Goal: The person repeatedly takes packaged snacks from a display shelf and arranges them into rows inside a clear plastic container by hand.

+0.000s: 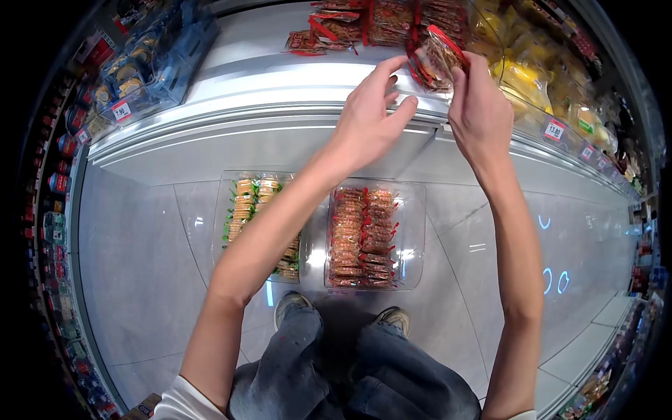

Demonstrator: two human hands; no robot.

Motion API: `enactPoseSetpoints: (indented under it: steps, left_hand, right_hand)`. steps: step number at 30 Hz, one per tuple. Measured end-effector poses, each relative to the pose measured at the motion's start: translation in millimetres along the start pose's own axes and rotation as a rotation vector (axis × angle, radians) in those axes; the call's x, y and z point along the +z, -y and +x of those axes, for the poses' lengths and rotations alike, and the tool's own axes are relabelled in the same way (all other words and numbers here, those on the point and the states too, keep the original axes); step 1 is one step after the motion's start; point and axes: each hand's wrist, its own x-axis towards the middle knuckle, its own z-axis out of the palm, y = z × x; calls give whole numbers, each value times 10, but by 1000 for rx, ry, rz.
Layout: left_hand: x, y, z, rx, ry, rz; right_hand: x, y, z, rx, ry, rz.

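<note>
My right hand (481, 105) is closed on a clear packet with a red edge (437, 59), held upright above the shelf's front. To the left of that packet is my left hand (374, 115), its fingers apart and nothing in it. Beyond both hands, rows of similar red-edged packets (392, 21) lie on the white shelf (245, 56). On the floor below, a clear tray (413, 245) holds two rows of red-edged packets, and another clear tray (222, 210), partly behind my left forearm, holds packets with green edges.
Blue bins (189, 63) of packaged goods stand at the shelf's left. Yellow packets (521, 77) lie at the right behind a clear divider with price tags (554, 129). My shoes (292, 304) are just below the floor trays. Stocked shelves line both sides.
</note>
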Motion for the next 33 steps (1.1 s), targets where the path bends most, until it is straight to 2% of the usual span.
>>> enactPoseSetpoints:
  steps: [3,4,7,12,15,16,18,19,21,24,27,33]
  left_hand:
    - [12,-229,-139,-25,23,-210]
    - [8,-293,-184,-51,46,-304]
    - [-29,-298,-326,-89,79,-320]
    - [-32,20,-697,-241,200,-293]
    - [31,383,-1076,-400,330,-38]
    - [22,473,-1187,-469,421,193]
    - [6,885,-1499,-380,678,444]
    - [44,852,-1575,-390,808,566]
    - [112,1301,-1993,-188,825,572]
    - [290,1301,-2321,15,826,927]
    - [365,1223,-2430,76,878,1027]
    - [323,1200,-2530,27,891,888]
  right_hand:
    - [-436,232,-203,509,268,977]
    - [-463,308,-292,593,231,1171]
    - [-523,295,-473,733,343,1264]
    - [-426,156,-873,646,578,1086]
    - [-319,133,-1192,641,721,902]
    - [-197,93,-1352,599,741,832]
    - [68,-41,-1724,503,820,684]
    - [104,-18,-1832,448,870,653]
    - [189,25,-2025,335,964,590]
    - [434,134,-2370,87,1018,203]
    - [476,217,-2424,140,1107,250]
    - [557,207,-2526,128,1040,316]
